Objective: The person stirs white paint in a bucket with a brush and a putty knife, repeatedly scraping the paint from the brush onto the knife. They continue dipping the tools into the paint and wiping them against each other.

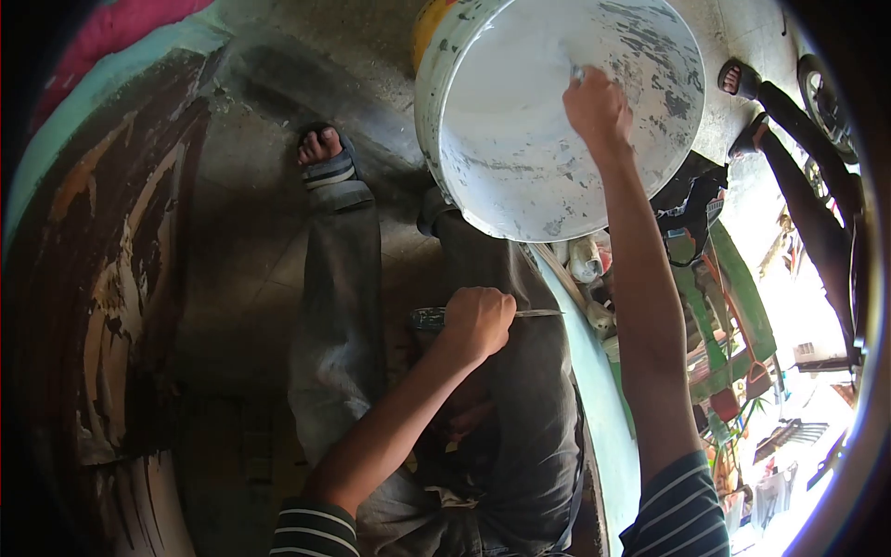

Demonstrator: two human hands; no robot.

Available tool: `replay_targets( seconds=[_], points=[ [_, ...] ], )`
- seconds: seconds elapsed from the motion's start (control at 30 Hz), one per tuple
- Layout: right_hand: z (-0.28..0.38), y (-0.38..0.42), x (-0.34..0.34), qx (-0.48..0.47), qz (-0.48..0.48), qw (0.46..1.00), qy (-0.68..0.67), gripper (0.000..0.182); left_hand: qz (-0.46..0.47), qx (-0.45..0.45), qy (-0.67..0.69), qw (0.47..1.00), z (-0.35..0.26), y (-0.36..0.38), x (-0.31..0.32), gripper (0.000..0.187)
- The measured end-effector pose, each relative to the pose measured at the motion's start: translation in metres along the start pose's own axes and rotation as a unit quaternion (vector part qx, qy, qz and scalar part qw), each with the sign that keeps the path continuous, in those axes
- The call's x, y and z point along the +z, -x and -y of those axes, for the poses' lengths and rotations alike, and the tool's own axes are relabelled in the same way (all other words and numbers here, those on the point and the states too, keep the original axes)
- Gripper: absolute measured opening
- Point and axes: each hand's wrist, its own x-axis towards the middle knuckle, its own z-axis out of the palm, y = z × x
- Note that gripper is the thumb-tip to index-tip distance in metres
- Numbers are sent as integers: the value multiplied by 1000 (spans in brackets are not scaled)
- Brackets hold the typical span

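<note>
My left hand (pixel 480 323) is closed around a putty knife, held level over my lap. Its dark handle (pixel 428 318) sticks out to the left, and its thin metal blade (pixel 540 313), seen edge-on, points right. My right hand (pixel 599 110) reaches inside a large white bucket (pixel 682 88) and is closed. Something small and greyish shows at its fingertips, but I cannot make out what it is. White paste (pixel 506 102) covers the bucket's bottom and part of the wall, with grey smears higher up.
My legs in dark trousers (pixel 339 278) stretch forward below the bucket. A pale green ledge (pixel 608 418) runs along the right. Worn, peeling wood (pixel 121 278) stands on the left. Another person's legs (pixel 807 195) are at the far right, near assorted clutter.
</note>
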Motion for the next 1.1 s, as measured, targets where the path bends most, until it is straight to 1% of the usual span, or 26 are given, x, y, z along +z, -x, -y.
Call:
replay_targets(
  seconds=[0.03,0.1,0.13,0.2,0.27,0.3,0.37,0.4,0.47,0.5,0.57,0.6,0.67,0.7,0.77,0.8,0.87,0.9,0.93,1.0,1.03,1.07,1.1],
  points=[
    [0,8,4,-7,30,999,44,22,2,3,-6,1000,-1,1,0,6],
    [7,27,10,-12,102,994,35,21,10,2,-1,1000,-1,0,-2,8],
    [14,39,15,-42,105,994,10,21,10,2,-7,1000,-1,0,-2,8],
    [33,52,15,-49,150,986,-53,22,-5,8,-12,1000,0,1,0,9],
    [48,53,6,-82,155,981,-85,22,-7,14,-18,1000,0,0,0,9],
    [46,47,10,-79,156,981,-86,22,-10,21,-21,1000,0,-1,1,9],
    [42,25,21,-92,89,980,-151,21,11,18,-25,999,-4,-4,1,9],
    [39,19,22,-90,89,980,-153,21,27,15,-30,999,-4,-5,1,9],
    [33,5,14,-75,-50,984,-151,21,34,13,-37,999,-4,-7,6,9],
    [29,0,11,-71,-51,984,-154,21,39,12,-42,998,-4,-7,8,9],
    [18,-6,6,-19,-79,993,-81,19,48,7,-43,998,-3,-8,10,9],
    [14,-4,0,-14,-79,994,-80,19,54,1,-39,998,-4,-9,12,10],
    [10,3,-7,-25,9,999,-23,19,63,-1,-36,997,-3,-11,18,10],
    [12,10,-6,-24,11,999,-22,19,69,-6,-31,997,-4,-12,22,11],
    [19,21,-2,-90,100,991,-8,20,76,-7,-27,997,-6,-12,27,11],
    [25,24,-3,-91,99,991,-8,20,81,-11,-24,996,-7,-13,28,12],
    [35,31,-5,-131,201,970,-24,22,82,-9,-28,996,-10,-15,26,12],
    [36,31,-2,-131,177,974,-56,23,83,-7,-32,996,-11,-15,25,12],
    [35,28,3,-132,174,974,-60,23,82,-10,-36,996,-11,-15,24,12],
    [24,11,17,-83,130,975,-158,24,90,-10,-41,995,-11,-16,23,12],
    [18,4,19,-79,105,972,-196,25,88,-10,-44,995,-10,-15,23,12],
    [12,1,23,-79,103,972,-197,25,81,-11,-49,995,-10,-14,25,12],
    [12,2,18,-66,26,984,-161,25,74,-12,-52,996,-10,-14,23,12]
  ],
)
